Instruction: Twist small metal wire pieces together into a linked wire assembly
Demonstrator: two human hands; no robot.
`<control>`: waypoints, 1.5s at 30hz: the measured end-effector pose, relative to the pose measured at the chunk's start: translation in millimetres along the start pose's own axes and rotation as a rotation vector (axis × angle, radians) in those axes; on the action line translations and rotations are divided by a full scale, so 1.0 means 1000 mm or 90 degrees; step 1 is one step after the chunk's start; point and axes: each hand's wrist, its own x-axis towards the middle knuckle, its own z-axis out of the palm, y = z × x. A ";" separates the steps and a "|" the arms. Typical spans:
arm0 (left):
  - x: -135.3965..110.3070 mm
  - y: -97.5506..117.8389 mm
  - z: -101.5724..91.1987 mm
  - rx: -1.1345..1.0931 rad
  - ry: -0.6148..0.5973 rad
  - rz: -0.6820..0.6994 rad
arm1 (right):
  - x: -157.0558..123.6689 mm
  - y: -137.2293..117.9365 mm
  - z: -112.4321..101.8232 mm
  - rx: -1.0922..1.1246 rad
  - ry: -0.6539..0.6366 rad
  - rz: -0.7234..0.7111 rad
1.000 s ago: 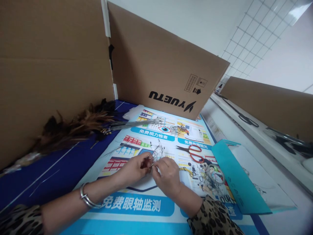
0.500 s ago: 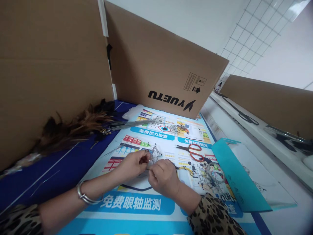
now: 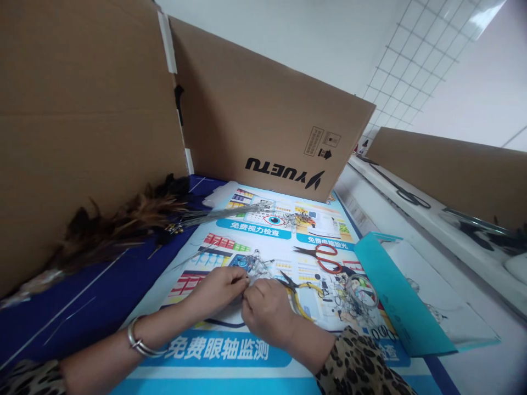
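My left hand point(image 3: 222, 289) and my right hand point(image 3: 268, 311) meet over the printed sheet point(image 3: 193, 378), thumbs and fingers pinched close together. Whatever lies between the fingertips is too small and hidden to name. Just beyond them sits a loose tangle of thin silvery wire point(image 3: 260, 264). Beside my right hand lie yellow-handled pliers or snips point(image 3: 305, 286), jaws toward the upper left, handles partly behind the hand. Farther off are red-handled scissors point(image 3: 325, 258) with dark blades spread a little.
A heap of wire coils and small bits point(image 3: 358, 299) lies at the right, by a teal open box point(image 3: 405, 307). Long thin wires point(image 3: 230, 211) lie across the back. Brown feathers point(image 3: 119, 219) line the left, against cardboard walls point(image 3: 263, 109).
My hands have come closer together and their fingertips now meet. The right hand has shifted lower and left, so more of the yellow-handled tool shows. The view has shifted slightly.
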 end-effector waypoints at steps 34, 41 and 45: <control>0.006 -0.007 -0.010 0.170 0.012 0.137 | 0.005 0.018 -0.007 0.011 0.028 0.018; -0.001 0.001 -0.008 0.181 0.028 0.162 | 0.007 0.018 -0.008 0.039 0.052 0.077; 0.002 0.002 -0.009 0.066 -0.052 0.156 | 0.006 0.014 -0.009 0.088 0.067 0.107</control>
